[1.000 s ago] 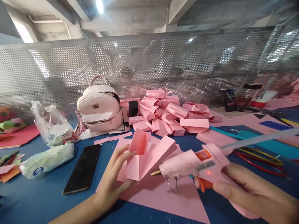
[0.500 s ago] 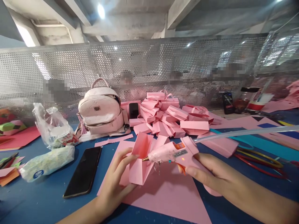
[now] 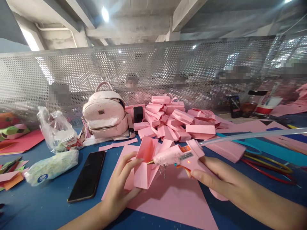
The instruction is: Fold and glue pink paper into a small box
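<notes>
Gripping a folded pink paper piece (image 3: 141, 175) at lower centre of the head view, the left hand (image 3: 121, 180) has fingers and thumb closed on its edges. Right of centre, the right hand (image 3: 217, 174) wraps its fingers round a pink hot-glue gun (image 3: 177, 156), metal nozzle (image 3: 151, 162) at the paper's opening. Below lies a pink sheet (image 3: 178, 203); lower left, a black smartphone (image 3: 87, 175).

You are in what looks like a shared craft workroom: bare grey concrete beams (image 3: 189, 16) run overhead, and a perforated grey metal screen (image 3: 148, 60) stands behind your blue tabletop (image 3: 40, 204), with blurred people (image 3: 180, 82) beyond it. Your pink pistol-shaped glue gun (image 3: 178, 156), flat teal paper (image 3: 271, 147) and heaped, folded pink paper pieces (image 3: 165, 119) suggest handicraft.
</notes>
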Motion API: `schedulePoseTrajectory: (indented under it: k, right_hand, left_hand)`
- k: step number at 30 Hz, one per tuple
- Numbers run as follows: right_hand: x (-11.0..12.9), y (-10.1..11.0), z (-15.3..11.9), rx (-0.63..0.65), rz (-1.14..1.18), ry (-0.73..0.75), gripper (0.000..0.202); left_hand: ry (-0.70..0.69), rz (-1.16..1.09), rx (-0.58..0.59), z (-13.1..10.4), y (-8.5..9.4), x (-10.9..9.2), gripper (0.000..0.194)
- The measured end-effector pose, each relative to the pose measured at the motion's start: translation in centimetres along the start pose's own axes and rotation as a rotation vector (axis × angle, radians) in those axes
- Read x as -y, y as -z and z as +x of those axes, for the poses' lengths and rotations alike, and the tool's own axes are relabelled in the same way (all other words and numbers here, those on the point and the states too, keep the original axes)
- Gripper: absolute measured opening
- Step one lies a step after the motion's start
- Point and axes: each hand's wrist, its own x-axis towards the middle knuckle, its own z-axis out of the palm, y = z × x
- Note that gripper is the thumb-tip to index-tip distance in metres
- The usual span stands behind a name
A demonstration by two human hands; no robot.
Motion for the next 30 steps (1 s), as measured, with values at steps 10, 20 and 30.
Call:
schedulePoseTrajectory:
  k: [10,20,30]
  right_hand:
    - [-0.2,0.0,-0.4,-0.013,-0.006,0.001,0.048]
    - [-0.8,0.8,-0.1,0.185,-0.045,0.026,0.052]
    - [-0.7,0.1,-0.9,0.158,-0.047,0.056,0.047]
  left_hand:
    - [0.019,-0.025,0.006,0.1,0.0,-0.3,0.052]
    - [0.019,-0.017,0.005,0.3,0.1,-0.4,0.054]
    - [-0.007,-0.016,-0.008,0.3,0.1,-0.4,0.05]
